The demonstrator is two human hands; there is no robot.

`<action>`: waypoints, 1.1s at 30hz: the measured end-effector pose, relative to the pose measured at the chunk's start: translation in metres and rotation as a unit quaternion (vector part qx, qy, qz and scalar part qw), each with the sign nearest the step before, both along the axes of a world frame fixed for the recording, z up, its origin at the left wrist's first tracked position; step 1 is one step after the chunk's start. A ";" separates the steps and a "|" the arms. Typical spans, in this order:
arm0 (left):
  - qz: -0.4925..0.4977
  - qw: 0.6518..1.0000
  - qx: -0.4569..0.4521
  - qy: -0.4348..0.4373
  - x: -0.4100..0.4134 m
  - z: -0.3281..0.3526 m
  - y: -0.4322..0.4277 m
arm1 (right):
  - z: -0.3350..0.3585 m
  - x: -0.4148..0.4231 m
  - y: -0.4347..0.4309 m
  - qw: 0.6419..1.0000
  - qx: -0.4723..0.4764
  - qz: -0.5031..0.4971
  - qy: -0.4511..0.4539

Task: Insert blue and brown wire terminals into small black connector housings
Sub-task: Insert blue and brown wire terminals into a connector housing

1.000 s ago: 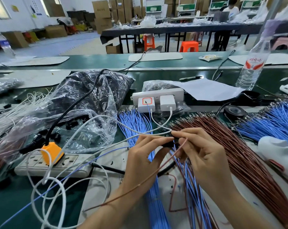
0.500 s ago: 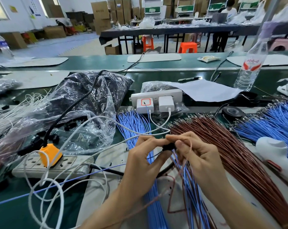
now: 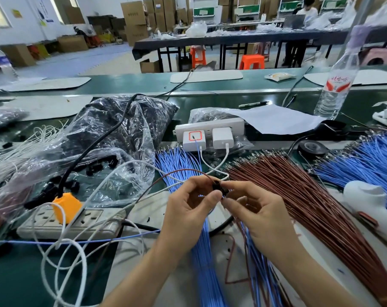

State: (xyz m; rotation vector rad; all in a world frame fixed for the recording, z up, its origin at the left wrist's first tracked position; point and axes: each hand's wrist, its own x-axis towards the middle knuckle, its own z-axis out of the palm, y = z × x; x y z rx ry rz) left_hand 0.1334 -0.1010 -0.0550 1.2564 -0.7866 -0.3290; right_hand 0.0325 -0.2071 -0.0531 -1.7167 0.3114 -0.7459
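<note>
Bottom centre: straight glossy blue wires (image 3: pixel 203 262) lie under my wrists. Centre: my left hand (image 3: pixel 188 209) and right hand (image 3: pixel 261 216) meet fingertip to fingertip, both pinching the small black plastic connector housing (image 3: pixel 217 187). A thin brown wire (image 3: pixel 179 172) arcs up-left from it. Right: fanned brown wire bundle (image 3: pixel 310 196). Left of my hands: pale flat mat (image 3: pixel 148 209). Upper left: crinkled clear plastic bag (image 3: pixel 112 134).

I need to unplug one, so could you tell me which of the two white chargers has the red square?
The left charger, with a red square on its face; the right charger is plain white.
</note>
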 end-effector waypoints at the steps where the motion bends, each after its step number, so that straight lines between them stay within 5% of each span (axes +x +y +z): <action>1: -0.001 1.000 0.001 0.000 0.000 -0.001 0.000 | 0.000 0.000 0.000 1.000 0.006 0.002 0.000; 6: 0.029 0.998 -0.021 0.046 0.005 0.001 -0.001 | 0.009 -0.003 0.000 0.981 0.136 0.114 0.076; 9: 0.033 0.966 -0.125 0.222 0.018 0.002 -0.002 | 0.021 -0.014 -0.007 0.891 0.113 0.358 0.256; 12: 0.051 0.955 -0.140 0.258 0.025 0.002 -0.001 | 0.025 -0.017 -0.005 0.796 0.048 0.511 0.321; 16: 0.013 0.994 -0.046 0.098 0.013 -0.002 0.001 | 0.016 -0.010 0.002 0.875 0.175 0.374 0.253; 19: -0.014 1.000 0.014 -0.021 0.005 -0.006 0.001 | 0.011 -0.008 0.000 0.922 0.167 0.279 0.212; 21: -0.006 1.000 -0.007 0.017 0.005 -0.004 0.000 | 0.015 -0.012 -0.002 0.905 0.158 0.323 0.228; 24: 0.050 0.986 -0.064 0.147 0.016 -0.004 -0.001 | 0.023 -0.017 -0.003 0.821 0.094 0.464 0.319; 26: 0.085 0.984 -0.064 0.145 0.022 -0.004 0.001 | 0.021 -0.017 -0.002 0.793 0.037 0.504 0.339; 33: 0.021 0.996 0.030 -0.079 0.000 -0.003 0.002 | 0.011 -0.009 -0.004 0.918 0.189 0.276 0.212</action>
